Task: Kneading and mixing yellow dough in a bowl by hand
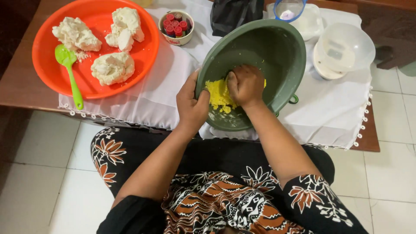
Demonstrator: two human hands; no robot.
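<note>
Sitting at a low table [19,93] covered by a white cloth [333,108], person in patterned clothes. Orange tray [149,52] far left on the cloth: three white dough lumps [112,68] plus a green spoon [69,71] lying on it. Green bowl [268,47] tilted toward the person, resting on the cloth edge. Left hand [190,104] grips the bowl's near rim, fingers pressed together, thumb over the edge. Right hand [246,84] inside the bowl, fingers curled into a fist pressing down on yellow dough [218,94] at the bowl's low side. Clear plastic lid [346,45] to the right. Small cup of red-capped bottles [176,27] between tray and bowl.
</note>
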